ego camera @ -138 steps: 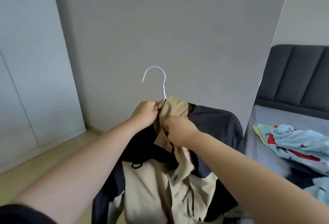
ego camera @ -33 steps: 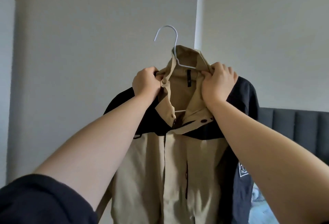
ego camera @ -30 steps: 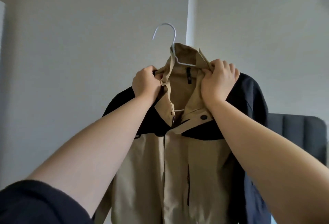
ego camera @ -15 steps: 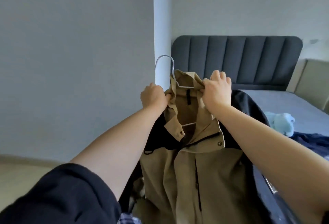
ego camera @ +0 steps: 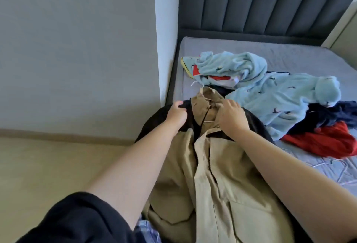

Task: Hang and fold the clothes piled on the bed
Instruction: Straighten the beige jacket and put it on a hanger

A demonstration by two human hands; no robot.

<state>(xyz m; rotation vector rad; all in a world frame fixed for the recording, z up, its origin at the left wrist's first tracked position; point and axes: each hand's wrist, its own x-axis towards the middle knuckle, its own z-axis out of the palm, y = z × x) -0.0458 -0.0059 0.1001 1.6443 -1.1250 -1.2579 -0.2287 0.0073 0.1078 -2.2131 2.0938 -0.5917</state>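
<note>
The jacket (ego camera: 212, 175) lies front-up across the near edge of the bed (ego camera: 289, 53), with a wire hanger (ego camera: 208, 121) inside its collar. The left hand (ego camera: 176, 116) grips the black shoulder fabric. The right hand (ego camera: 231, 120) rests on the collar; whether it pinches the fabric cannot be determined. A clothes pile (ego camera: 274, 95) lies just beyond.

Jacket (ego camera: 212, 175) on near edge of bed (ego camera: 289, 53); clothes pile (ego camera: 270, 95) behind it, to R; headboard (ego camera: 260, 1) at back
</note>
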